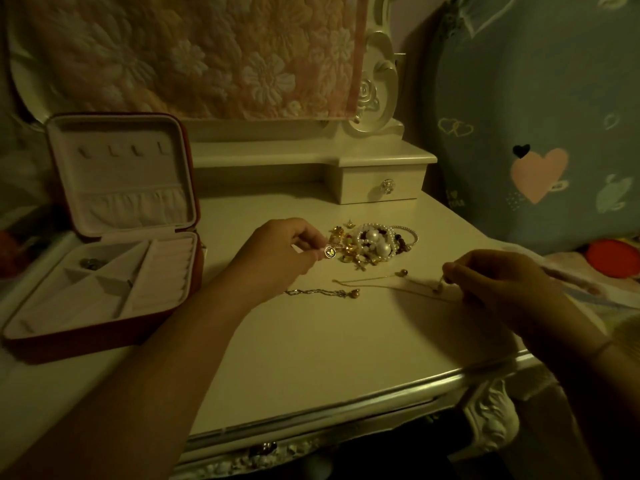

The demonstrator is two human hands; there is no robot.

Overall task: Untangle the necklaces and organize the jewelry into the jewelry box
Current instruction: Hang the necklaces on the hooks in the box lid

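- Cream-painted, the wooden dressing table (311,341) with carved trim carries everything; a quilted floral cloth hangs behind it, and the light is dim and yellowish.
- A red zip-around jewelry box with pale pink lining (104,271) stands open on the left side of the table, its lid upright so the hooks and the tray compartments are free to reach. One small dark piece (90,263) already lies in a rear compartment.
- The left hand (277,254) is nearly closed, thumb and forefinger pinching a small round dark-and-gold charm (329,252) beside the pile, probably to carry it to the box.
- The mixed heap of gold trinkets, white pearl strands and dark red beads (374,247) lies near the middle of the table, not yet sorted.
- The right hand (498,282) is curled, its fingertips gripping the end of a thin gold chain (391,285), which lies stretched over the table, seemingly to keep it straight and separate.
- A second, silver-toned chain with a small pendant (322,292) lies just in front of the left hand, apart from the first.
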